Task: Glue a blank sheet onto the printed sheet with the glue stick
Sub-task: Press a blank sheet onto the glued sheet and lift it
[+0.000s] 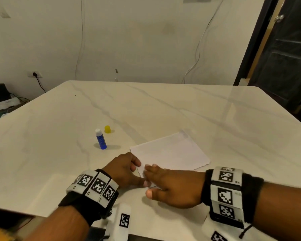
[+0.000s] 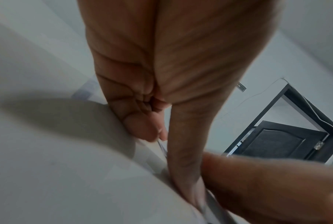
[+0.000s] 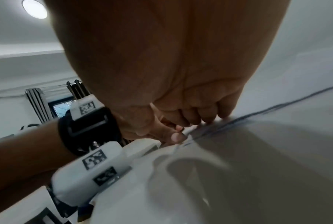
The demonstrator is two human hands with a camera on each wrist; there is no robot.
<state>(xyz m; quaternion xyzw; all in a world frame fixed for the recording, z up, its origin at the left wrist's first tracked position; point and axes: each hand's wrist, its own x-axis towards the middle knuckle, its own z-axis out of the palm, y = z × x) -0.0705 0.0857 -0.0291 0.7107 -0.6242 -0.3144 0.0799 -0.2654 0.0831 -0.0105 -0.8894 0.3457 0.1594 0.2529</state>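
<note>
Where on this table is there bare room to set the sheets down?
Bare marble lies beyond the paper toward the far edge, and left of the glue stick and yellow cap. It is crowded at the paper's near corner, where both hands meet.

hands [image 2: 181, 151] apparently pinching paper edge [image 2: 162, 149]

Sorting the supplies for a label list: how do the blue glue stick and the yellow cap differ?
The glue stick is a tall blue tube with a white top; the yellow cap is short and squat. The glue stick stands nearer the person, the cap just behind it, farther away, apart from it. Both stand upright on the table, untouched by either hand.
</note>
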